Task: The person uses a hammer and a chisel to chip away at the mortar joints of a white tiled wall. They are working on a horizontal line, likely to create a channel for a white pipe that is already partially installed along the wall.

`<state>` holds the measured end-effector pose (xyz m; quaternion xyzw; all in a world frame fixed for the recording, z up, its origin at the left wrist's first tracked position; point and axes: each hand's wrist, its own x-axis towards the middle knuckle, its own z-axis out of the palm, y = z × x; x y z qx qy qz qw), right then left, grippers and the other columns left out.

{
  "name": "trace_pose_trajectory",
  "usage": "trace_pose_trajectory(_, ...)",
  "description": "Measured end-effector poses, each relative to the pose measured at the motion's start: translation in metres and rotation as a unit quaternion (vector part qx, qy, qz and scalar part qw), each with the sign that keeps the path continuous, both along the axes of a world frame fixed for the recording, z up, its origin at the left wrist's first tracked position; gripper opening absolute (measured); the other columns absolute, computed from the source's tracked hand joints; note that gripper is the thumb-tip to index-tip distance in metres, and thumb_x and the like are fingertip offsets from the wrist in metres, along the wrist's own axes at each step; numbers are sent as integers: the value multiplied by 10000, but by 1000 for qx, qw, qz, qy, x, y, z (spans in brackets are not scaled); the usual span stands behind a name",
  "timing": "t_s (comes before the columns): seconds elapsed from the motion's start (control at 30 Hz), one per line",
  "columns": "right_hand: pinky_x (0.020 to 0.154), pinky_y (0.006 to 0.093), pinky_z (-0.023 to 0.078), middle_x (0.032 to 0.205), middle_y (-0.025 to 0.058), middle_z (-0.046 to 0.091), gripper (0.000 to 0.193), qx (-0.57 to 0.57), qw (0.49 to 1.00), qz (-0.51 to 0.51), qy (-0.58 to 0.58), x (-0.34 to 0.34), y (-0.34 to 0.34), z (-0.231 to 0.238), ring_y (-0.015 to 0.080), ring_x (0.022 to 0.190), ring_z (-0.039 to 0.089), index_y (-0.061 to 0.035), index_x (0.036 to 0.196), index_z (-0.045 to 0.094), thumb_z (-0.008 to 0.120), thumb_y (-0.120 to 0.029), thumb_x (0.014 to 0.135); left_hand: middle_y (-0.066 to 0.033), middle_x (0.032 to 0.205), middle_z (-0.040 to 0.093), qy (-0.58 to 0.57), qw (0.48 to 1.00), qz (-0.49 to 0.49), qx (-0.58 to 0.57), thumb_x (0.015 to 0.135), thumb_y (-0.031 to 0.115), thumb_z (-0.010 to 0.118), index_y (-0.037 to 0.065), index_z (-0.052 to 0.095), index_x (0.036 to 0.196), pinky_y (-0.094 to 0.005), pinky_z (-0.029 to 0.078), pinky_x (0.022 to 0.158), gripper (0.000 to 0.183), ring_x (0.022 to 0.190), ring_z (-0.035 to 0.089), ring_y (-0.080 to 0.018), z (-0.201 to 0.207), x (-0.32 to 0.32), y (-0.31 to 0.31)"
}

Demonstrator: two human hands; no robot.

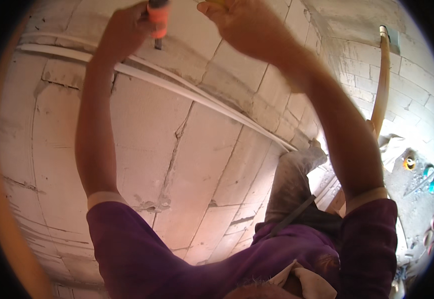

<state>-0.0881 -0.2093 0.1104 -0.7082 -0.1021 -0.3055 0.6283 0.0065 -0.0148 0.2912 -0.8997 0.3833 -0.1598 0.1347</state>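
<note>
Two sleeves (pixel 127 244); left hand (pixel 127 29) holds one orange tool (pixel 159 21).

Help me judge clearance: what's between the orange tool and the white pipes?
In the head view, only pale wall shows between the orange tool and the white pipes.

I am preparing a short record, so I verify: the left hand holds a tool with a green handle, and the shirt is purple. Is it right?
Not quite: the head view shows that the left hand holds an orange-handled tool, not a green-handled one; the shirt is purple.
</note>
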Motion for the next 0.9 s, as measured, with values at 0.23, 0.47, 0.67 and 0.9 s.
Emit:
trace_pose_trajectory(0.23,623,492,481,712,231,650,441,70,989,-108,76,-45,-36,-2,370,649,643,47,905,623,525,-356,1056,-86,1024,743,-137,960,-166,-179,936,125,728,42,675,1198,-304,544,832,280,870,679,-131,-33,-28,65)
trace_pose_trajectory(0.47,549,422,427,611,91,540,504,125,982,-81,116,-56,-40,-15,206,566,526,14,832,616,533,-430,1057,-42,1104,709,44,970,-96,-221,967,126,720,12,650,1233,-309,514,936,297,1002,641,-122,40,1,44)
trace_pose_trajectory(0.67,519,294,346,601,-49,420,506,105,983,-112,104,-41,-34,-49,66,544,411,-95,791,591,588,-549,1013,-40,1097,707,81,983,-61,-153,963,120,721,6,624,1280,-311,531,934,351,1002,646,-123,33,1,24)
trace_pose_trajectory(0.9,490,262,320,593,-71,405,512,143,983,-73,94,-34,-29,-50,45,518,386,-99,796,590,598,-566,1005,-46,1103,711,49,997,2,-66,974,119,686,7,625,1303,-323,548,945,352,1026,660,-132,73,10,16)
